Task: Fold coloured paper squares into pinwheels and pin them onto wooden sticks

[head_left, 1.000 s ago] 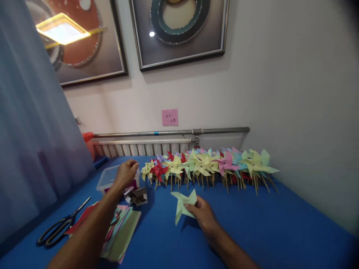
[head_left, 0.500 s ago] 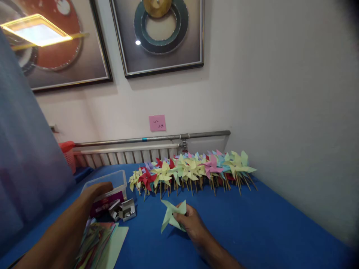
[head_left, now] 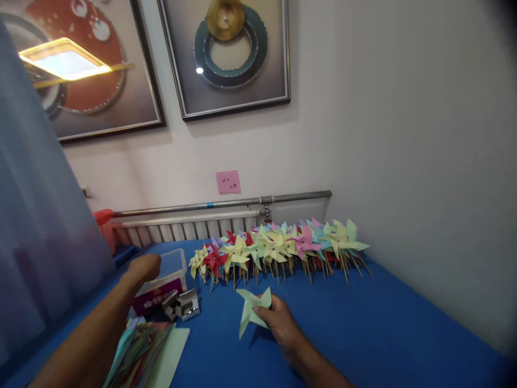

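Note:
A pale green paper pinwheel (head_left: pixel 248 315) is pinched in my right hand (head_left: pixel 283 323), the thumb pressed near its centre and the fingers behind it. No stick can be made out on it. My left hand (head_left: pixel 145 267) is at the left side of a clear plastic box (head_left: pixel 183 264), over its rim; its fingers are hidden from me. In front of the box sit a purple box (head_left: pixel 157 293) and small open cartons (head_left: pixel 189 304) with shiny little metal pieces in them. Below my left forearm lies a stack of coloured paper sheets (head_left: pixel 141 350).
Many finished pinwheels on sticks (head_left: pixel 274 250) form a long row at the back of the blue table (head_left: pixel 343 334). Behind them run a radiator (head_left: pixel 173 229) and a metal pipe (head_left: pixel 234 205). A curtain (head_left: pixel 44 215) hangs at left, near a red basket (head_left: pixel 107 229).
My left hand has risen slightly from inside the clear box toward its rim. My right hand keeps the pinwheel, now tilted a little more. The whole view has shifted slightly.

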`<state>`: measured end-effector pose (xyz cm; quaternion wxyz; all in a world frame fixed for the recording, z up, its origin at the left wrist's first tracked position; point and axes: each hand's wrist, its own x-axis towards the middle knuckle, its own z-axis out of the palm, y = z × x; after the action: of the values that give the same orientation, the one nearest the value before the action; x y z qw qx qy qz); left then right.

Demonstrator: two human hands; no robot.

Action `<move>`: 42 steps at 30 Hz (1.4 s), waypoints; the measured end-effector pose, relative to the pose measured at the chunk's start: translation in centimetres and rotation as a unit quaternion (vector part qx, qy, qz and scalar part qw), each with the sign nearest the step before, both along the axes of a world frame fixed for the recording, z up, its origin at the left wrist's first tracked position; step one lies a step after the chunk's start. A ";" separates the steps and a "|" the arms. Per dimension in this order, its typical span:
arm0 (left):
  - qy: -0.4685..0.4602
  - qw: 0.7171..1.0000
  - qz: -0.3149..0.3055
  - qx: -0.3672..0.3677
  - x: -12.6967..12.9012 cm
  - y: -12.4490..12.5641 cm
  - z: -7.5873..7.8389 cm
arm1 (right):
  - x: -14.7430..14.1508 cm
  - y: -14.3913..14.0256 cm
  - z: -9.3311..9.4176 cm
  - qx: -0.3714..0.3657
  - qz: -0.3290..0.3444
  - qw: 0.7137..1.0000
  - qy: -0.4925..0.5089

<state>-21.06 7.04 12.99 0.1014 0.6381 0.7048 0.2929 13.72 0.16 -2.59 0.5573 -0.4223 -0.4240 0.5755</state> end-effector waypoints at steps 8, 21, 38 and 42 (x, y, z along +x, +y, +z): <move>-0.081 0.980 -0.180 -0.027 11.0 -5.1 -4.4 | 0.9 0.4 0.6 -0.012 -0.034 0.998 0.045; -0.134 0.972 -0.174 0.079 17.6 -6.5 -11.6 | 1.9 0.2 0.8 -0.051 -0.074 0.993 0.079; -0.372 0.898 -0.189 -0.141 18.9 -6.5 -12.7 | 1.2 1.1 -0.9 -0.006 -0.034 0.999 -0.003; -0.354 0.906 -0.188 -0.137 18.9 -6.5 -13.1 | 1.5 1.2 -1.4 -0.003 -0.036 0.999 -0.017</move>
<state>-2.21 0.58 -0.11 0.4837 0.5932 0.5224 0.3759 15.21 1.37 -3.96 0.5688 -0.4492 -0.4162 0.5491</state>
